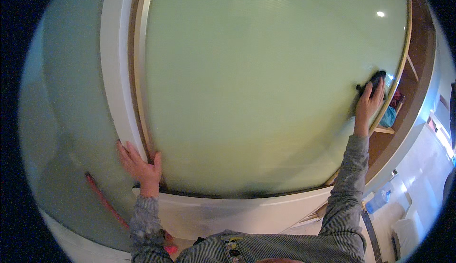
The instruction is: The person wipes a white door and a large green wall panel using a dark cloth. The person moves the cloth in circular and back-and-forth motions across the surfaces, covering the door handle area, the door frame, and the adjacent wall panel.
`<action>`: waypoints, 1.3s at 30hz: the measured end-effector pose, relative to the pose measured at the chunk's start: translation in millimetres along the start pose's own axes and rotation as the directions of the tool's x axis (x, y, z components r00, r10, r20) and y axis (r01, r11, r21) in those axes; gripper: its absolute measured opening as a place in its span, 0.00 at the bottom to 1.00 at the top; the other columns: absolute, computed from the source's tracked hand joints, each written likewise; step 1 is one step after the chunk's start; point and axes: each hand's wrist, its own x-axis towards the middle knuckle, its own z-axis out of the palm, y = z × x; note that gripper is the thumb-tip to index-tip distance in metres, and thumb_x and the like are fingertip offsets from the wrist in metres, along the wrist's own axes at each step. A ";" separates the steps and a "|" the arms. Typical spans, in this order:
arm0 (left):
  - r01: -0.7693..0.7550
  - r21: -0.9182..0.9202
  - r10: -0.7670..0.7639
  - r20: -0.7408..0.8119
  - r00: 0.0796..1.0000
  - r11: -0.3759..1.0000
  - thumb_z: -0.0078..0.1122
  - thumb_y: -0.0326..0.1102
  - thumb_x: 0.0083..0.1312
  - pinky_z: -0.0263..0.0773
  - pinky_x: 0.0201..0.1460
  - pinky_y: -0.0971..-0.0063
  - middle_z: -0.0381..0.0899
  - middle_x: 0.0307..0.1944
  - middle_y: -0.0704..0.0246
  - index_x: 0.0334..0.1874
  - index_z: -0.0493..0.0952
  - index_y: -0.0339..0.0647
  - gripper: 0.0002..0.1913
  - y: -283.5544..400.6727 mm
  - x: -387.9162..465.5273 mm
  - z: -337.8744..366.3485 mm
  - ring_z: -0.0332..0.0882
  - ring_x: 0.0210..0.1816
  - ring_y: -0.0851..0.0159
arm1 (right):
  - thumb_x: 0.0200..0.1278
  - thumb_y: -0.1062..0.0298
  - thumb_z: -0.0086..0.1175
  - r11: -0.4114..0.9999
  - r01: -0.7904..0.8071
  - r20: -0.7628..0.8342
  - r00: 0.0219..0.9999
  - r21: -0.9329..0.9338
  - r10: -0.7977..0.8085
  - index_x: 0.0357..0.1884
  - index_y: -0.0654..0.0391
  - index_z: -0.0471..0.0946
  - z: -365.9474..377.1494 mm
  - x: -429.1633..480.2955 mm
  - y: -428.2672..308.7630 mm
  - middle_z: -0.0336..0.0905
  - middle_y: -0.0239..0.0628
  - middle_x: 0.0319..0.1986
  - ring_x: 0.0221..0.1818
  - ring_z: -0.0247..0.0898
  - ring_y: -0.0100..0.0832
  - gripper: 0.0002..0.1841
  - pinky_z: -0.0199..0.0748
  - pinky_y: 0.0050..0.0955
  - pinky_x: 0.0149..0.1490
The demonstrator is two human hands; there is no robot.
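Note:
A large pale green sliding door panel, glossy and with a gold-coloured frame, stands before me. My right hand is closed around a black object against the panel, close to its right edge. The fingers hide much of this object, so its exact kind is unclear. Lower left, my left hand rests with spread fingers on the white door jamb, its thumb beside the panel's left edge. It holds nothing.
Beyond the panel's right edge is a brown cabinet interior with shelves and a teal cloth-like item. A white ledge runs below the panel. A red strip lies at lower left, and a clear plastic bottle at lower right.

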 end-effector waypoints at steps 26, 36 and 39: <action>0.107 -0.022 -0.104 0.111 0.988 0.994 0.68 0.52 0.55 0.50 0.69 0.43 0.46 0.71 0.36 0.73 0.51 0.37 0.49 24.2 9.6 -5.8 0.49 0.69 0.32 | 0.54 0.63 0.52 0.137 0.433 0.119 0.070 0.891 -0.990 0.54 0.50 0.78 -28.0 -191.5 -337.2 0.66 0.37 0.66 0.71 0.55 0.41 0.22 0.52 0.48 0.71; 0.239 -0.107 -0.219 0.177 0.960 0.965 0.65 0.42 0.60 0.50 0.70 0.48 0.49 0.68 0.33 0.74 0.49 0.37 0.44 33.0 -2.8 -26.9 0.52 0.67 0.33 | 0.53 0.75 0.49 0.672 0.372 0.209 0.757 0.640 -0.619 0.50 0.50 0.79 0.9 -48.9 -304.1 0.73 0.36 0.60 0.67 0.62 0.45 0.21 0.56 0.52 0.68; 0.265 -0.084 -0.234 0.273 0.933 0.961 0.66 0.40 0.59 0.47 0.73 0.49 0.51 0.70 0.40 0.75 0.48 0.37 0.46 24.4 -30.2 -37.2 0.50 0.70 0.34 | 0.56 0.69 0.50 0.526 0.373 0.206 0.632 0.765 -0.747 0.51 0.51 0.78 -11.1 -106.6 -309.6 0.73 0.37 0.60 0.68 0.60 0.44 0.19 0.55 0.51 0.69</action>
